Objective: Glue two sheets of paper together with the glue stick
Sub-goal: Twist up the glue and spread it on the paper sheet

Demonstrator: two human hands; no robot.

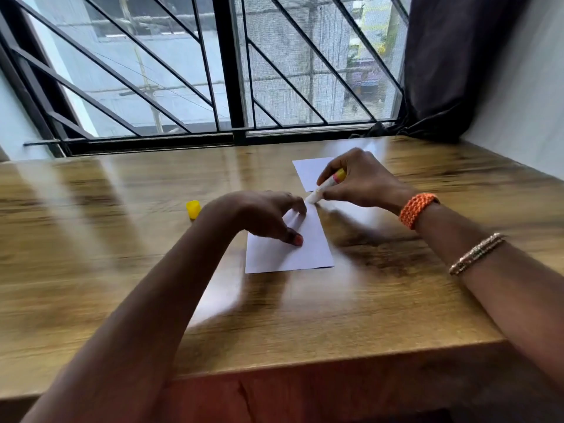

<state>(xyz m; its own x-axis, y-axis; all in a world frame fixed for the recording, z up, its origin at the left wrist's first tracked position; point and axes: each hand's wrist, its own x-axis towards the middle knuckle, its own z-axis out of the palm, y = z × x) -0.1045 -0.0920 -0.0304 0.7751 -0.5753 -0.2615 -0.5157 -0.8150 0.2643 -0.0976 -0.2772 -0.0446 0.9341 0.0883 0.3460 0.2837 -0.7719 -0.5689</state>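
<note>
While the left hand presses fingers flat on the near sheet, grip open, right hand grip closed on glue stick, tip at sheet's far corner. Second sheet behind; yellow cap left on counter.

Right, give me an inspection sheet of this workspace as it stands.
Surface: wooden table, glossy, window glare.
Job's things: near paper sheet flat; second sheet lies beyond it, partly hidden; glue stick uncapped, tip at the near sheet's far edge; yellow cap standing left of it.
Clutter: nothing seen.
Hands: left hand presses the near sheet; right hand grips the glue stick.
Cables: nothing seen.
Surroundings: barred window ahead, dark curtain at right.
</note>
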